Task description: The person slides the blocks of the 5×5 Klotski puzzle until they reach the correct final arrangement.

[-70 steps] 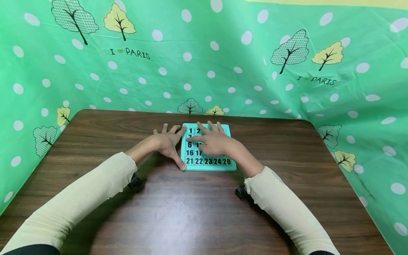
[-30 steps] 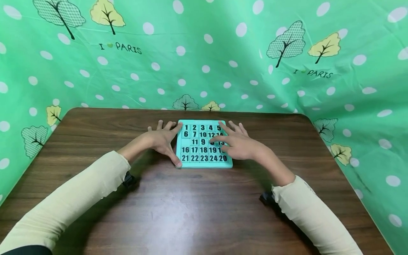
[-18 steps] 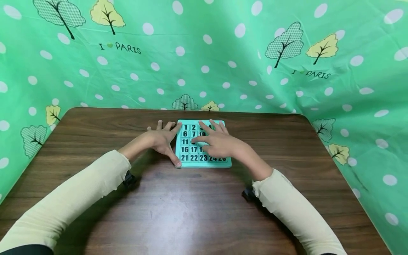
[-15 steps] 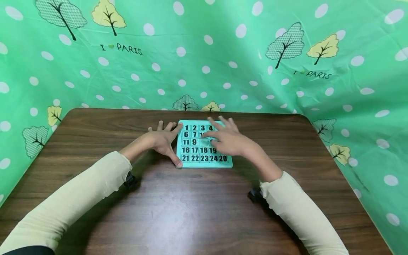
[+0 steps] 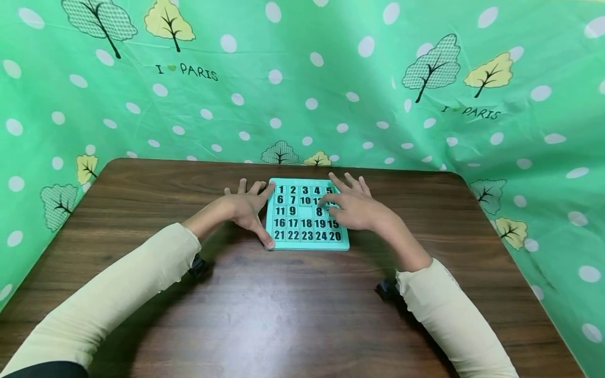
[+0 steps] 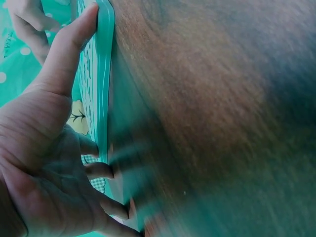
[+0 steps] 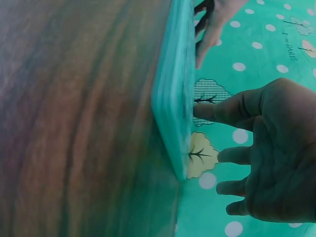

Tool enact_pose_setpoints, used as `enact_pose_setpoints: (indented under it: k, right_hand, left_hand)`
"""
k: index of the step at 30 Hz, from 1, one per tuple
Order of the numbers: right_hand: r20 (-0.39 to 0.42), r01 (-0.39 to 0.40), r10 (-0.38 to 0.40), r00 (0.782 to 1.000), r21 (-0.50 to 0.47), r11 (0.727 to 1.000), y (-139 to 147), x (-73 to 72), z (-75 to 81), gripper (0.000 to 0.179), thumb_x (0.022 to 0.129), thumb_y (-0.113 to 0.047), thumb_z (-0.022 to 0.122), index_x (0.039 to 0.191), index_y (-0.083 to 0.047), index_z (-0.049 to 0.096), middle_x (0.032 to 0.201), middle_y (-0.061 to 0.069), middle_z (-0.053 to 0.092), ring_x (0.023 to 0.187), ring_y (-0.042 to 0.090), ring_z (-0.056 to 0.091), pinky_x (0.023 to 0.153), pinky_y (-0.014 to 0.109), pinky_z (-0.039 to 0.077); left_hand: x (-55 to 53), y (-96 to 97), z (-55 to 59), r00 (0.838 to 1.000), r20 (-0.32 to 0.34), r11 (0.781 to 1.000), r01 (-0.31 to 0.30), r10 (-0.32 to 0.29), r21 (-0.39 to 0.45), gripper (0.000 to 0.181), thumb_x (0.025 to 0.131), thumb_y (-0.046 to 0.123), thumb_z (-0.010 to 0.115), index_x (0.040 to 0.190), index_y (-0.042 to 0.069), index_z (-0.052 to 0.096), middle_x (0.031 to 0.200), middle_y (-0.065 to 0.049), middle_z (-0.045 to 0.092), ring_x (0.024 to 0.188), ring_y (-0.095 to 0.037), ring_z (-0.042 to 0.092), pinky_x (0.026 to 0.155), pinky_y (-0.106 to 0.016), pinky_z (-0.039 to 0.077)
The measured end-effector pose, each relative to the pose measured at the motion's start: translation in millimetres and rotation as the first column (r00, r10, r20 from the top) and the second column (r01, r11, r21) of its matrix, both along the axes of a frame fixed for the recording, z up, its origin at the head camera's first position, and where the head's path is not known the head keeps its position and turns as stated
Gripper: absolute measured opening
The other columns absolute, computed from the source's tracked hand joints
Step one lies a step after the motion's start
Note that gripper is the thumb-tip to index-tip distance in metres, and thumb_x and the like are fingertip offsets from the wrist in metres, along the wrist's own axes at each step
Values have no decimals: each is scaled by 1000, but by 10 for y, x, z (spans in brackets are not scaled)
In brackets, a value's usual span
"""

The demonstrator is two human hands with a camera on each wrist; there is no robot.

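Observation:
A turquoise number slide puzzle (image 5: 307, 245) lies flat on the brown table, towards its far edge. Its third row shows 11, 9, a gap (image 5: 305, 211) in the middle, then the 8 tile (image 5: 319, 212). My left hand (image 5: 243, 209) rests along the puzzle's left side, thumb at the near corner and forefinger at the far corner, fingers spread. My right hand (image 5: 361, 206) hovers over the right side, fingers outstretched, the forefinger's tip just above the 8 tile. It hides part of the right-hand columns. In the right wrist view that forefinger (image 7: 229, 109) points at the puzzle's face.
The dark wood-grain table (image 5: 264, 315) stretches out in front of the puzzle and to both sides. Behind it hangs a green dotted cloth (image 5: 293, 68) printed with trees. Beige sleeves cover both forearms, with a small black device (image 5: 387, 290) under the right wrist.
Tiles 11 and 9 have slid one place left, so the gap has moved from the row's left end to its middle. My right hand swept left, then back right. My left hand stayed put.

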State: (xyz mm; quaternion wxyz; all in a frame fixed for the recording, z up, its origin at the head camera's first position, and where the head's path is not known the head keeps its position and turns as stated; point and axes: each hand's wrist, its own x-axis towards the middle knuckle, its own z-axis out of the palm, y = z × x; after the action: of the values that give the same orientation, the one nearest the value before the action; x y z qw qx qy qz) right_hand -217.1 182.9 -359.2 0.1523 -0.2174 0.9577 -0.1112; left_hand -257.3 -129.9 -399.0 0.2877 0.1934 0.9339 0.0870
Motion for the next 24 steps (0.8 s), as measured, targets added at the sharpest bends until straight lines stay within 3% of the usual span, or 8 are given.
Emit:
enact_pose_setpoints:
  k: [3,7,12,14,16,18,21,24]
  right_hand:
    - [4,-28,28,1000,-8,1000,14,41,11,41,114,-20,49,141,-26,79,191,21,9,175,57,-2,138,78,-7]
    - [24,-90,90,996,-19,996,-34,47,-19,45,115,-20,50,152,-29,74,191,20,10,174,59,0,136,81,-3]
    - [1,-49,49,999,11,999,-25,-3,-19,50,115,-23,49,162,-30,65,191,20,10,174,59,-3,138,78,-6]
    - [7,-23,23,1000,26,999,18,-2,7,48,116,-23,50,160,-28,67,190,21,12,175,58,-2,138,77,-7]
    - [13,-24,24,1000,18,1000,36,11,39,45,115,-22,50,154,-26,73,190,21,14,175,57,-2,138,77,-7]
    - [-8,-47,47,999,13,999,-15,0,45,45,115,-21,53,154,-27,73,190,20,15,175,57,1,138,77,-5]
    - [-27,-67,67,997,17,998,-123,-47,18,49,114,-21,52,159,-30,68,191,18,12,175,57,1,139,77,-4]
    - [-19,-43,44,999,60,997,-146,-76,-1,53,114,-21,50,164,-33,62,191,18,11,175,58,-1,139,76,-6]
  left_hand:
    - [69,35,118,1000,14,1000,-2,2,2,180,55,93,95,180,34,-22,192,-7,-17,169,-58,-27,126,-93,-8]
    - [110,44,197,1000,18,1000,1,-1,-3,180,57,89,97,181,30,-20,192,-10,-16,169,-59,-27,126,-93,-8]
    - [92,23,188,1000,24,1000,6,-7,7,179,57,91,95,181,30,-19,192,-11,-15,168,-61,-26,126,-92,-7]
    - [78,21,145,1000,23,1000,10,-11,15,179,57,92,94,180,31,-21,192,-11,-16,168,-62,-27,126,-93,-8]
    - [111,41,212,1000,25,1000,13,-13,5,176,61,87,96,181,29,-20,191,-12,-17,168,-60,-27,127,-92,-8]
    - [48,23,110,1000,15,1000,10,-10,-9,180,57,92,94,180,31,-22,191,-10,-18,168,-60,-28,127,-92,-8]
    - [53,24,142,1000,16,1000,9,-9,-22,179,58,90,95,180,30,-21,192,-9,-17,169,-58,-27,128,-91,-7]
    - [18,23,65,1000,3,1000,16,-15,-19,180,56,93,94,180,32,-22,192,-9,-17,168,-60,-27,126,-93,-7]
